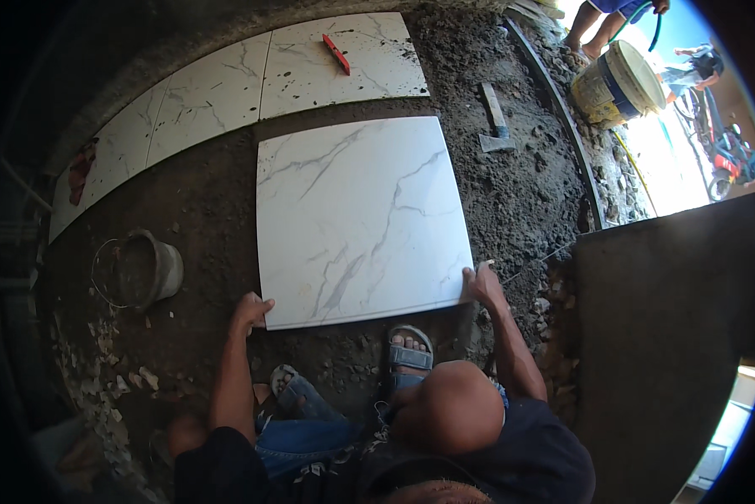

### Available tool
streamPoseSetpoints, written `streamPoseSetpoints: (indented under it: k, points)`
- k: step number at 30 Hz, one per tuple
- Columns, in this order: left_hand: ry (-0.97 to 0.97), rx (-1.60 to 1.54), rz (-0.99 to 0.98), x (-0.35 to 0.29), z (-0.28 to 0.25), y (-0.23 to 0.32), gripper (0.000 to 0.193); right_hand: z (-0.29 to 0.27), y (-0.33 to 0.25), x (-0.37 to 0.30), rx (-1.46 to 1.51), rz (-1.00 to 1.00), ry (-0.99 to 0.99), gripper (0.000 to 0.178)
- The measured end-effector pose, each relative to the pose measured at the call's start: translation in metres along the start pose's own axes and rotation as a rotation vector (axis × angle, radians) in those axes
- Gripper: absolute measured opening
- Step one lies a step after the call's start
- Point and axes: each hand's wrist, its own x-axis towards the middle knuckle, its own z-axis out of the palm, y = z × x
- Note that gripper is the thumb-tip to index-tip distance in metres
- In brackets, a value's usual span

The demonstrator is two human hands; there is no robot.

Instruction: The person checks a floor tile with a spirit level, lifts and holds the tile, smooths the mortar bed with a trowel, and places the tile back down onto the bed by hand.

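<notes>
A large white floor tile (365, 218) with grey marble veins lies in front of me, over the dark mortar bed. My left hand (252, 312) is closed on its near left corner, the thumb on top. At the near right corner my right hand (483, 286) grips the tile's edge, fingers partly hidden. Beyond its far edge runs a row of laid tiles (205, 94), spattered with mortar, with a dark gap between. A red tool (337, 55), narrow and long, rests on the laid tile at the far end of that row.
A hatchet-like hammer (496, 122) lies on rough mortar (528, 185) to the right. A small bucket (152, 270) stands at left. Past a metal strip (558, 118) are a large paint bucket (619, 82), a person's legs (591, 29) and a red motorcycle (726, 164). A grey wall (663, 294) stands at right.
</notes>
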Motion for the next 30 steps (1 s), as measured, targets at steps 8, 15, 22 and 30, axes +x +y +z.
streamPoseSetpoints:
  k: [8, 15, 22, 30]
  points:
    - [-0.275, -0.040, -0.102, -0.048, 0.015, -0.035, 0.040, 0.006, 0.046, -0.031, -0.201, -0.092, -0.158, 0.045]
    - [-0.078, 0.042, -0.099, -0.041, 0.018, -0.014, 0.044, 0.009, 0.037, -0.005, -0.012, -0.077, -0.091, 0.046]
    - [0.050, 0.042, -0.047, -0.013, 0.008, 0.031, 0.044, -0.006, 0.004, 0.038, -0.010, -0.083, -0.006, 0.049]
    - [0.067, 0.086, 0.065, 0.019, 0.001, 0.037, 0.046, -0.011, -0.010, 0.053, -0.016, -0.161, 0.032, 0.049]
